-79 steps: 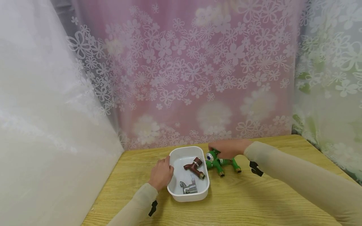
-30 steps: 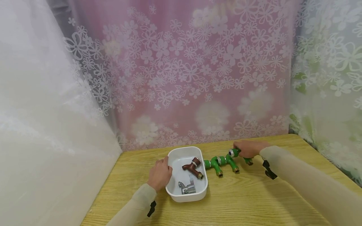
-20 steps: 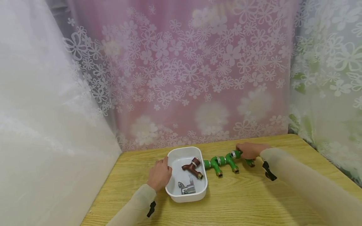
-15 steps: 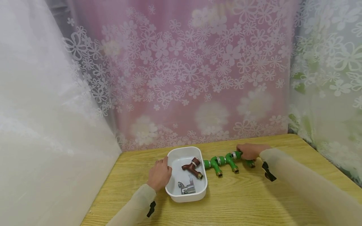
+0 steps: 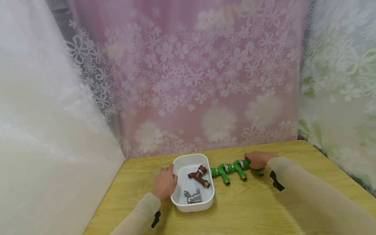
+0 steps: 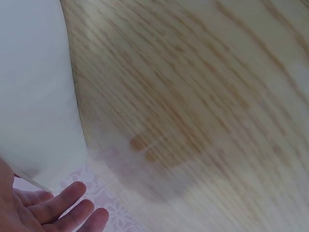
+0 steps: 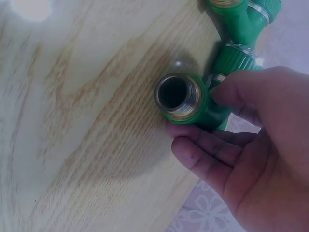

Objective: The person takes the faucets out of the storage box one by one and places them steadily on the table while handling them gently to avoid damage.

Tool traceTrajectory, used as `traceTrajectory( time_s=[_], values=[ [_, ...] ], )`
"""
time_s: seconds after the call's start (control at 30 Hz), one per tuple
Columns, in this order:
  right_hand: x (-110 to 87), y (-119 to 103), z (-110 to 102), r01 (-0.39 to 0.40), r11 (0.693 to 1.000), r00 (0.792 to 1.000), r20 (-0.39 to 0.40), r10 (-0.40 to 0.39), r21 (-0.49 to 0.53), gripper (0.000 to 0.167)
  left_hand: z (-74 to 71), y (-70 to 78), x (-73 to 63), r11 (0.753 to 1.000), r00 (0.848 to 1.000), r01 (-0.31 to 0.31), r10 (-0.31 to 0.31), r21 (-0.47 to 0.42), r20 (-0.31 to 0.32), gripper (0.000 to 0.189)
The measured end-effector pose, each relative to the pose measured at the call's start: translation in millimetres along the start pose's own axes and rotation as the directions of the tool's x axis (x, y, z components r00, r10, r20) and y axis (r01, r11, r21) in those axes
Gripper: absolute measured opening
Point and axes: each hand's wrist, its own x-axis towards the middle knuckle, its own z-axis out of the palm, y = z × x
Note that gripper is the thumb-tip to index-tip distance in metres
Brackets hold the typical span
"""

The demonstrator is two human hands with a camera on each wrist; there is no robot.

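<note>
Right hand has thumb and fingers pinched round a green tap, the rightmost of three in a row on the bench. Its threaded brass-coloured end sticks out past the fingertips, facing the right wrist camera. Middle green tap lies next to its left, end green tap left of that, right by the basin's right wall; can't tell if it touches. Outlets of those two point toward the person. Left hand rests on the left rim of the white basin, fingers loosely extended, not curled round anything. Inside the basin: brown tap toward the right wall, silver tap nearer the person. Pink flowered curtain hangs behind the bench.
</note>
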Motion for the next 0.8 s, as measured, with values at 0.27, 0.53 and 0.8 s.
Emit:
traceTrajectory(
  time_s=[0.27,0.53,0.8],
  values=[
    [3.8,2.2,3.0,0.003,0.998,1.0,-0.028,-0.005,-0.065,0.03,2.9,-1.5,0.6,1.0,1.0,0.0,0.0,0.006,-0.009,0.046],
    [1.4,-2.9,1.3,-0.003,0.99,0.999,-0.04,-0.003,-0.14,0.04,2.8,-0.7,-0.8,1.0,1.0,0.0,0.0,0.007,0.0,0.046],
    [0.6,-6.4,-1.5,-0.005,0.983,0.999,-0.046,-0.003,-0.182,0.046,2.1,-0.7,0.8,1.0,1.0,0.005,-0.005,0.012,0.002,0.047]
  ],
)
